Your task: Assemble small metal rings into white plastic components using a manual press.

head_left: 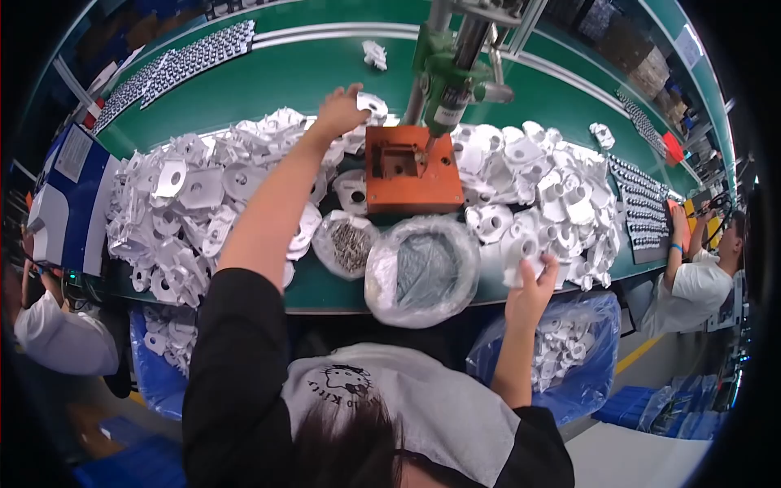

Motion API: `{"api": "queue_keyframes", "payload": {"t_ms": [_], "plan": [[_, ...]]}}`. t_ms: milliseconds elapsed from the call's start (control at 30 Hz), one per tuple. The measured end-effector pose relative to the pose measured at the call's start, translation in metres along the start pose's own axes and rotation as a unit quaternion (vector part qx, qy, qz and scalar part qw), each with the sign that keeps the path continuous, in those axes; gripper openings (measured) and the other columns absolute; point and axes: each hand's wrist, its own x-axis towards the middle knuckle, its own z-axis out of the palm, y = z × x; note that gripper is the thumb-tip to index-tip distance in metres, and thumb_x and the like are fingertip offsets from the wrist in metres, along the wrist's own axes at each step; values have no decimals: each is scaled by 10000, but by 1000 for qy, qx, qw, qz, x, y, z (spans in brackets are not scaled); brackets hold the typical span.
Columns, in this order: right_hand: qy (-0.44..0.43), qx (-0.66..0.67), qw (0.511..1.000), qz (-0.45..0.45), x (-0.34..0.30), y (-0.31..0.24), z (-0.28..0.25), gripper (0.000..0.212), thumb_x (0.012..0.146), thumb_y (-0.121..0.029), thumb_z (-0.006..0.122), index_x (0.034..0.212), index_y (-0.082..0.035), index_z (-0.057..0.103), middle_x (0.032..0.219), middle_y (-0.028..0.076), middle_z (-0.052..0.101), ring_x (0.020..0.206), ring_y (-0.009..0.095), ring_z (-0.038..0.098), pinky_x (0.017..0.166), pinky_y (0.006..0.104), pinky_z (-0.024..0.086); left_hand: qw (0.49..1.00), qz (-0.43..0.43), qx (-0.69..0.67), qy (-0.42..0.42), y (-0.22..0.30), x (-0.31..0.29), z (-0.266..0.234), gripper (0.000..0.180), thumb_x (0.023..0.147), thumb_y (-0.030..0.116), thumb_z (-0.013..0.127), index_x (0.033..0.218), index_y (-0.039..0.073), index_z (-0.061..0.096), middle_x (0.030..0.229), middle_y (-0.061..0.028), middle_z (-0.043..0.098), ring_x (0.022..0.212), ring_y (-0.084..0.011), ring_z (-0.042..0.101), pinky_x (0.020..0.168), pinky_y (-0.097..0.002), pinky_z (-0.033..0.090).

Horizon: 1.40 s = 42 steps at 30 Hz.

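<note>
A white plastic part (374, 105) with a round hole sits in the fingers of my left hand (339, 112), stretched out beyond the orange fixture block (413, 189). My right hand (531, 293) is low beside the right-hand pile, its thumb and fingers closed about another white plastic part (522, 249), somewhat blurred. Between my arms stands the green press (446, 91), its rod over the block's recess. A clear plastic-lined bowl (465, 286) is in front of the block. Left of that is a bag of small metal pins (351, 246).
White part heaps (195, 192) lie left and right (569, 203) on the green bench (325, 301). Blue-lined bins (598, 382) with more parts stand below its front edge. Trays of small dark pieces (643, 213) are at the sides. Another person (695, 285) works at the right.
</note>
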Motion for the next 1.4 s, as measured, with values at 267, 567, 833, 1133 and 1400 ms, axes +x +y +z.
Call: {"api": "queue_keyframes", "payload": {"t_ms": [267,567,833,1133,1400], "plan": [[-47,67,990,118,-23,-9,3,431,808,75,543,1205,8,393,1158,132,514,1043,188,540,905,297,439,966,-222,-113,-62,-7,48,68,725,759,168,637,1367,95,248,1171,-239,561,1118,-382,533,934,-425,433],[-177,141,947,227,2,0,40,483,856,-29,410,1334,12,359,1236,111,521,1123,253,530,966,365,424,965,-182,-109,-151,-17,34,-14,416,768,73,539,1140,-14,374,896,-251,638,690,-350,670,575,-398,539],[-256,193,884,340,-2,-10,103,527,845,-347,483,1292,-74,427,1192,68,552,1095,222,546,944,374,443,968,-47,-237,76,24,-62,-106,293,816,186,564,1028,-12,525,799,-185,650,723,-257,662,650,-365,499],[-320,77,944,26,-32,0,173,330,891,-80,546,1204,-28,456,1106,33,515,1004,122,524,851,252,428,910,-2,-412,-31,114,-252,-101,280,874,141,542,1109,-6,501,839,-131,640,785,-127,612,690,-276,469],[-345,72,934,54,-36,6,170,310,930,-84,486,1226,8,493,1107,23,552,963,80,518,802,221,412,864,7,-500,-57,109,-271,-96,248,921,112,454,1102,-41,529,886,-85,633,784,-104,560,705,-252,450]]}}
